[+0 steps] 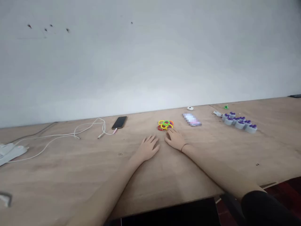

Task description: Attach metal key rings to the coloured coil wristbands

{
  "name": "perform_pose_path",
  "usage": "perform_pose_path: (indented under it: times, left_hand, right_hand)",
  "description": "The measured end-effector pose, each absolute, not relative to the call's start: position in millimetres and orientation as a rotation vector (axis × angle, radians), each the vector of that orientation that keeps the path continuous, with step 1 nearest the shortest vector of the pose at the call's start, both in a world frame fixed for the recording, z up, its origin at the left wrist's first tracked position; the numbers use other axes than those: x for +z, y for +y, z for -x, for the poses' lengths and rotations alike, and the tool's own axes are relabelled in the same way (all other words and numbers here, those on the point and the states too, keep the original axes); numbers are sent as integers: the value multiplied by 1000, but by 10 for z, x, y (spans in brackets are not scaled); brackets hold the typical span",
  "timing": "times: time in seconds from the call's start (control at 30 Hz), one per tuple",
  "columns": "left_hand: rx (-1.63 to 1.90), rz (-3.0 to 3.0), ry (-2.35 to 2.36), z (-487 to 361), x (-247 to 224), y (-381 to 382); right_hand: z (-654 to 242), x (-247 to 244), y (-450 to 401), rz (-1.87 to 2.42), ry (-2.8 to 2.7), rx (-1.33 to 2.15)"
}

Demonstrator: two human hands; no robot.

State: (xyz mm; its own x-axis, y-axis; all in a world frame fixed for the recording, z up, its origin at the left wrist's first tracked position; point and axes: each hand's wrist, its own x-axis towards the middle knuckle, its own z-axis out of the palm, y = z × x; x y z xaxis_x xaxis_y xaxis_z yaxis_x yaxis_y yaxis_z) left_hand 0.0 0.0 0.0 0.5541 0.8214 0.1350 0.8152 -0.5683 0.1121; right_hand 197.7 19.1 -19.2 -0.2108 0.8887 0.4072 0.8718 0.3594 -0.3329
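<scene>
My left hand (148, 148) lies flat on the plywood table (98, 175), fingers spread and nothing in it. My right hand (175, 139) rests palm down close beside it, holding nothing, with a thin dark band on its wrist. Just beyond my right fingertips sits a small heap of coloured plastic rings (165, 125) in yellow, green, red and orange. Neither hand touches the rings.
A black smartphone (119, 122) lies left of the rings, a white cable (75, 135) trailing from it towards a white bag (10, 153). Right of the rings are a blurred pink-white packet (191, 119) and several grey cups with purple tops (240, 123). A white wall rises behind the table.
</scene>
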Motion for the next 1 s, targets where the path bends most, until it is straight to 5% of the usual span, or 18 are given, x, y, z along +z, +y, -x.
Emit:
perform_pose_path:
  times: [0.73, 1.0]
  left_hand:
    - [273, -2739, 1443, -5, -8, -5]
    - [285, -2749, 1428, -2, -16, 2]
  right_hand:
    - [-2091, -79, 61, 1550, -2141, -1]
    - [-2174, -67, 190, 1422, -1731, 302]
